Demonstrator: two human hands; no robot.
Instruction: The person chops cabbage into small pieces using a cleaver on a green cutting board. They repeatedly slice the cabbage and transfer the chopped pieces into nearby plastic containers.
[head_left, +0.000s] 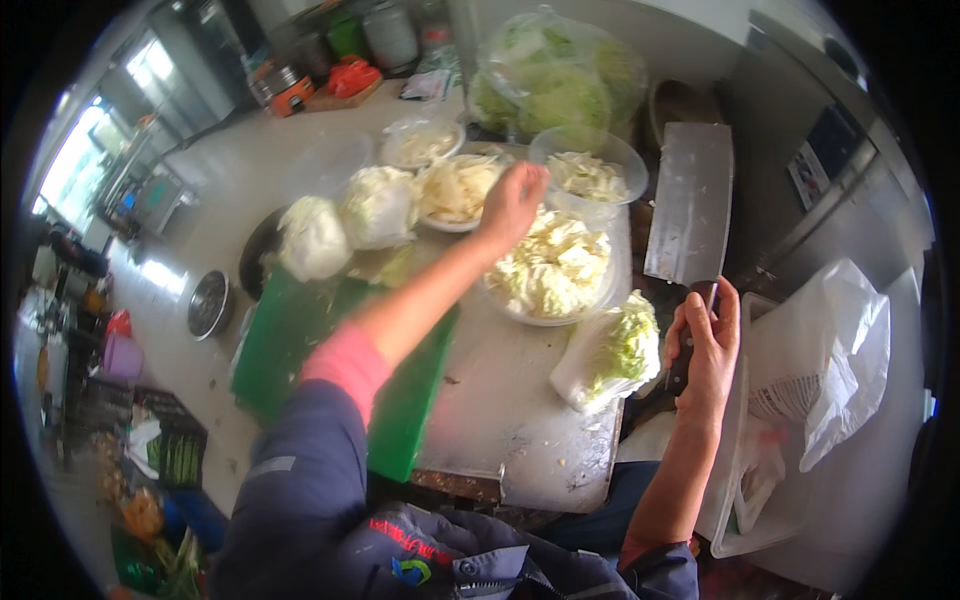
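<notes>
My right hand (705, 341) grips the dark handle of a wide cleaver (690, 202), its blade pointing away from me. My left hand (514, 206) reaches over the table with curled fingers, above the gap between a plate of pale sliced vegetable (454, 187) and a heaped bowl of cut napa cabbage (555, 266); whether it holds anything cannot be made out. A piece of napa cabbage (611, 352) lies near the table's right edge. Two pale cabbages (315, 236) (381, 206) sit behind the green cutting board (285, 337), which my left forearm partly covers.
A clear bowl of cut leaves (589, 176) and a smaller bowl (424, 142) stand farther back, before a plastic bag of cabbages (562, 82). At right, a white plastic bag (825, 360) rests in a white bin (720, 532). A metal bowl (210, 304) is at left.
</notes>
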